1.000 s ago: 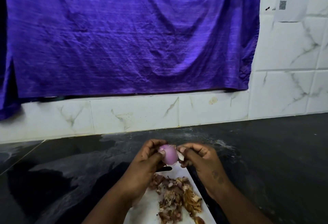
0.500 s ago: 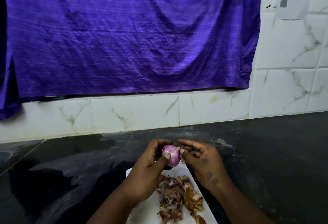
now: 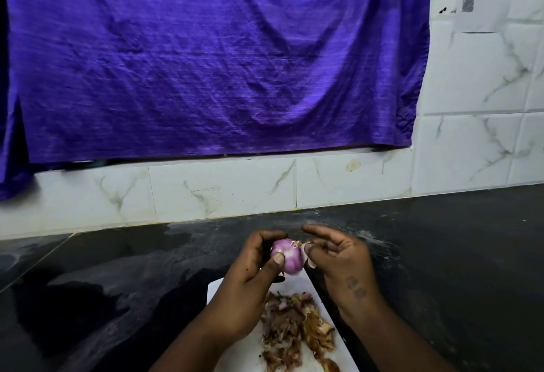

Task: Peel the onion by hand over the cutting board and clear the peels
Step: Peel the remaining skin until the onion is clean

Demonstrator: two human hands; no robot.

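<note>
Item: onion (image 3: pixel 287 256), above the cutting board's (image 3: pixel 217 289) far end, gripped in the left hand's (image 3: pixel 253 277) curled fingers. We note the right hand (image 3: pixel 341 259) now spreads its upper fingers (image 3: pixel 318 231), seemingly pinching a skin flap (image 3: pixel 310 262). Uncleared peels (image 3: pixel 294 330) lie on the board.

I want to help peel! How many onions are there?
1. The small round purple onion is gripped in the left hand above the white cutting board; the right hand pinches its pale peel. Others may be hidden out of view.

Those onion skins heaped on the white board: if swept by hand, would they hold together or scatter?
The peels look thin, curled and dry, so probably light and floppy. They lie as loose scraps, so a push would likely scatter some over the cutting board.
</note>
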